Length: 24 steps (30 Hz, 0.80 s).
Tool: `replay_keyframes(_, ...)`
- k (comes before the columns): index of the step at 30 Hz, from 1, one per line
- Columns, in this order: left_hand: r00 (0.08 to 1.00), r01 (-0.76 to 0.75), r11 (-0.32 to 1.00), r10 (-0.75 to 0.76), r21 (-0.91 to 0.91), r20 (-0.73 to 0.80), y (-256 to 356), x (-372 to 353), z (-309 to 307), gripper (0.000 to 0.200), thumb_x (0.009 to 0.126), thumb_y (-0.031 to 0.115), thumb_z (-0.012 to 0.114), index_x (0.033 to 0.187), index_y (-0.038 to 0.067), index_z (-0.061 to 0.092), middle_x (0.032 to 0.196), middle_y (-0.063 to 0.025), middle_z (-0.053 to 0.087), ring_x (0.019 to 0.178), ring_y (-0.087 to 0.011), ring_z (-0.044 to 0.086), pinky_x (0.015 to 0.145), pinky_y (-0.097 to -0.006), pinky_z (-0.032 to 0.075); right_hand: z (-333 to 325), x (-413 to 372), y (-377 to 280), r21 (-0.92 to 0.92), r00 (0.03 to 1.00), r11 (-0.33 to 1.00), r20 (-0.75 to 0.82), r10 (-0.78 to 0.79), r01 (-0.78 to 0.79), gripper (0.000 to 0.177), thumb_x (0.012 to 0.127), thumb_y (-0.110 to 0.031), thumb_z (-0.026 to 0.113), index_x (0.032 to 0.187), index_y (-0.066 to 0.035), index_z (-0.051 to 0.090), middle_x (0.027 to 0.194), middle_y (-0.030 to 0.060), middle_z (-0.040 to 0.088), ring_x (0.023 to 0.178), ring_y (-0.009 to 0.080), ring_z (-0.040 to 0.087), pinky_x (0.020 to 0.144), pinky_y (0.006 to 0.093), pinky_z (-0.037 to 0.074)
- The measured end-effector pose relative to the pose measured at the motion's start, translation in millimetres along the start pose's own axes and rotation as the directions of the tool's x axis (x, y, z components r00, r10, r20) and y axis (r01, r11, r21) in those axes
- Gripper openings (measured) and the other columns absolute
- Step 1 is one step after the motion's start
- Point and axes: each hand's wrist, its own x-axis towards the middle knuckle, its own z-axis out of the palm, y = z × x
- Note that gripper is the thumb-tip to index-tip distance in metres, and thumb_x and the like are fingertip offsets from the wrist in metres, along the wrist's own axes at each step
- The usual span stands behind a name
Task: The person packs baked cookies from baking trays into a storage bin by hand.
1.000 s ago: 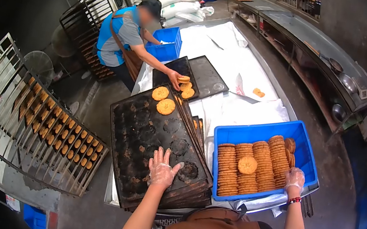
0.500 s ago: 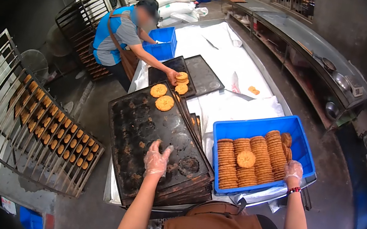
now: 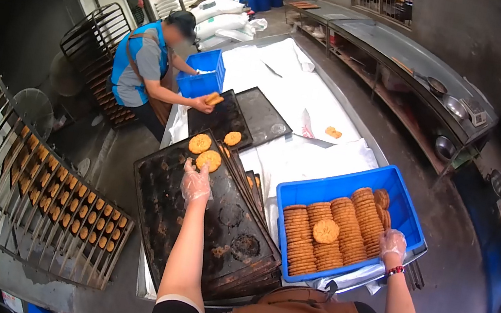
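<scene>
My left hand (image 3: 196,186), in a clear plastic glove, reaches over the top black baking tray (image 3: 172,229) of a stack. Its fingers are apart at the near edge of a round cookie (image 3: 208,161); whether they press on it is hard to tell. A second cookie (image 3: 199,143) lies just beyond. My right hand (image 3: 393,243), gloved likewise, is curled over the front right rim of a blue crate (image 3: 280,195), its fingertips partly hidden beside the cookies. Inside, cookies (image 3: 355,224) stand on edge in several rows, with one cookie (image 3: 325,231) flat on top.
Across the table a co-worker (image 3: 146,66) holds cookies (image 3: 212,98) over another tray (image 3: 221,115), beside a second blue crate (image 3: 203,82). A rack (image 3: 37,200) with trays of cookies stands at left. A metal counter (image 3: 406,56) runs along the right.
My left hand has moved forward across the tray to the cookies at its far end. My right hand stays at the crate. The co-worker has lifted cookies off the far tray.
</scene>
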Motion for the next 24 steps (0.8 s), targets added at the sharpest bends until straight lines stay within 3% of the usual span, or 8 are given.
replay_keyframes(3,0.971,0.193,0.931,-0.226,0.310,0.075,15.4,16.4,7.7,0.087,0.102,0.057,0.071,0.168,0.009,0.040,0.153,-0.0249,0.064,0.140,-0.0441,0.063,0.119,-0.0522,0.048,-12.4,-6.1,-9.6,0.036,0.999,0.999,0.011,0.038,-0.038,0.033,0.100,-0.031,0.066,0.094,-0.002,0.080,0.102,0.0237,0.079,0.096,0.0438,0.076,0.086,0.0568,0.060)
replay_keyframes(6,0.990,0.107,0.907,-0.136,0.408,0.043,-2.3,33.7,32.6,0.089,0.100,0.056,0.075,0.169,0.011,0.040,0.158,-0.0233,0.061,0.144,-0.0416,0.060,0.121,-0.0515,0.047,-17.5,-7.8,-12.2,0.036,1.000,0.999,-0.017,0.024,-0.023,0.033,0.100,-0.031,0.066,0.095,-0.002,0.081,0.102,0.0235,0.079,0.099,0.0430,0.076,0.088,0.0566,0.060)
replay_keyframes(16,0.980,0.133,0.881,-0.186,0.454,0.074,-1.6,69.2,53.1,0.114,0.072,0.050,0.101,0.164,0.011,0.046,0.157,-0.0193,0.062,0.143,-0.0375,0.060,0.122,-0.0497,0.047,-16.1,-3.2,-17.3,-0.022,0.998,0.998,-0.015,0.064,-0.064,0.027,0.099,-0.026,0.065,0.095,-0.005,0.081,0.101,0.0205,0.079,0.099,0.0412,0.075,0.090,0.0545,0.059)
replay_keyframes(18,0.995,0.019,0.936,-0.051,0.351,0.080,-22.1,82.3,47.7,0.102,0.066,0.043,0.104,0.153,0.008,0.061,0.148,-0.0186,0.069,0.133,-0.0373,0.067,0.117,-0.0463,0.052,-19.2,-3.0,-20.5,-0.035,0.997,0.996,0.012,0.082,-0.081,0.025,0.098,-0.025,0.066,0.096,-0.004,0.081,0.100,0.0203,0.079,0.100,0.0405,0.075,0.090,0.0539,0.059)
replay_keyframes(19,0.968,0.041,0.988,-0.076,0.147,0.237,-31.8,90.5,44.7,0.075,0.075,0.032,0.101,0.139,0.004,0.071,0.133,-0.0153,0.078,0.119,-0.0330,0.074,0.108,-0.0411,0.056,-19.3,-3.5,-20.7,-0.013,0.995,0.995,0.015,0.103,-0.103,0.025,0.096,-0.025,0.067,0.096,-0.004,0.080,0.099,0.0207,0.078,0.099,0.0405,0.075,0.090,0.0538,0.059)
replay_keyframes(20,0.967,0.050,0.987,-0.087,0.155,0.238,-40.2,96.8,44.7,0.075,0.075,0.032,0.101,0.139,0.004,0.071,0.133,-0.0153,0.078,0.119,-0.0330,0.074,0.108,-0.0411,0.056,-16.7,-4.6,-18.5,-0.016,0.995,0.995,0.026,0.098,-0.098,0.025,0.096,-0.025,0.067,0.096,-0.004,0.080,0.099,0.0207,0.078,0.099,0.0405,0.075,0.090,0.0538,0.059)
replay_keyframes(22,0.852,0.401,0.892,-0.280,-0.207,0.443,-39.8,115.3,43.4,0.059,0.080,0.026,0.099,0.126,-0.001,0.076,0.115,-0.0142,0.082,0.108,-0.0266,0.077,0.101,-0.0373,0.057,-13.4,-2.9,-19.6,-0.029,0.992,0.991,-0.010,0.129,-0.129,0.023,0.095,-0.025,0.069,0.094,-0.005,0.080,0.097,0.0211,0.078,0.099,0.0409,0.075,0.089,0.0537,0.059)
replay_keyframes(24,0.862,0.401,0.858,-0.236,-0.320,0.449,-61.9,141.7,55.0,0.055,0.087,0.019,0.094,0.132,-0.005,0.072,0.122,-0.0115,0.081,0.109,-0.0217,0.075,0.100,-0.0355,0.056,-7.8,-4.1,-17.0,-0.019,0.990,0.991,-0.031,0.134,-0.135,0.021,0.094,-0.024,0.069,0.092,-0.005,0.079,0.096,0.0216,0.078,0.096,0.0418,0.074,0.087,0.0545,0.059)
